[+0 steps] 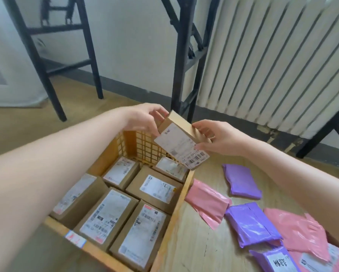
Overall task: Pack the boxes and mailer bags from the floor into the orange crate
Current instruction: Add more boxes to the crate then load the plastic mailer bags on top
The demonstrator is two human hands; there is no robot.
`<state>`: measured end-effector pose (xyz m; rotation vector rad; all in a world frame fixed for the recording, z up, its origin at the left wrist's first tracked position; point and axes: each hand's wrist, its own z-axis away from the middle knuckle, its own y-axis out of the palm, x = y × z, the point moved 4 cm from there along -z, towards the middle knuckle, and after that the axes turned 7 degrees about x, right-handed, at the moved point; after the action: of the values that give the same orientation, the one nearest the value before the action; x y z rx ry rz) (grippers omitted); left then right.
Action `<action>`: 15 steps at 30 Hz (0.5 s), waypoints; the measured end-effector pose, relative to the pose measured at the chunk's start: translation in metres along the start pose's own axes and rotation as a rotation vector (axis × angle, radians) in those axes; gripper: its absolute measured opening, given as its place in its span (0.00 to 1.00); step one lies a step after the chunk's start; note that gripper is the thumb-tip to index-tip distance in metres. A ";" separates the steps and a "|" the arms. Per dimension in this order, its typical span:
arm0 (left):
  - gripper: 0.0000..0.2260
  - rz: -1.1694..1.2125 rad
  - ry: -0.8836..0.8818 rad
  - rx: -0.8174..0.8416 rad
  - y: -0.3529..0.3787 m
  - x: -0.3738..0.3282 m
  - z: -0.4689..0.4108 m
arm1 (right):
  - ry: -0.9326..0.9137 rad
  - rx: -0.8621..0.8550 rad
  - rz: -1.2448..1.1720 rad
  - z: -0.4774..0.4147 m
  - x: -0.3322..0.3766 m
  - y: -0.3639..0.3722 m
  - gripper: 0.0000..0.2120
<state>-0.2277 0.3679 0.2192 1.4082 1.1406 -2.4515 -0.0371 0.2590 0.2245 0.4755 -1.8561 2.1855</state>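
Now left hand [143,118] and right hand [213,138] grip one box [182,142] above the orange crate [176,209] holding six boxes [157,189]; three purple bags [251,224], three pink bags [206,201] outside.

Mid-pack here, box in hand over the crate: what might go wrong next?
1. Six boxes already cover most of the orange crate, so the held box, gripped by left hand and right hand, may jam or sit tilted.
2. The mailer bags lie on the floor; stacked on top later, they might slide off.
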 end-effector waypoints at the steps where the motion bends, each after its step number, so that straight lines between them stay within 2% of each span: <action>1: 0.26 0.035 -0.011 0.001 -0.010 0.010 0.001 | -0.004 0.009 0.002 -0.012 0.010 0.006 0.30; 3: 0.26 0.121 -0.012 -0.081 -0.027 0.033 0.002 | -0.006 0.009 0.011 -0.039 0.027 0.019 0.31; 5: 0.28 0.215 -0.030 -0.258 -0.038 0.060 -0.001 | -0.007 0.005 0.022 -0.068 0.038 0.037 0.30; 7: 0.28 0.246 -0.118 -0.427 -0.045 0.089 -0.008 | 0.007 0.003 0.019 -0.099 0.042 0.059 0.29; 9: 0.25 0.261 -0.212 -0.520 -0.048 0.116 -0.016 | 0.035 -0.004 0.022 -0.128 0.042 0.081 0.29; 12: 0.17 0.183 -0.290 -0.534 -0.050 0.150 -0.026 | 0.062 -0.023 0.059 -0.165 0.037 0.115 0.32; 15: 0.15 0.120 -0.338 -0.491 -0.044 0.182 -0.030 | 0.075 -0.008 0.170 -0.195 0.028 0.150 0.32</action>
<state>-0.3289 0.4681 0.0935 0.8571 1.3927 -2.0265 -0.1381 0.4248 0.0716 0.2382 -1.9279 2.2672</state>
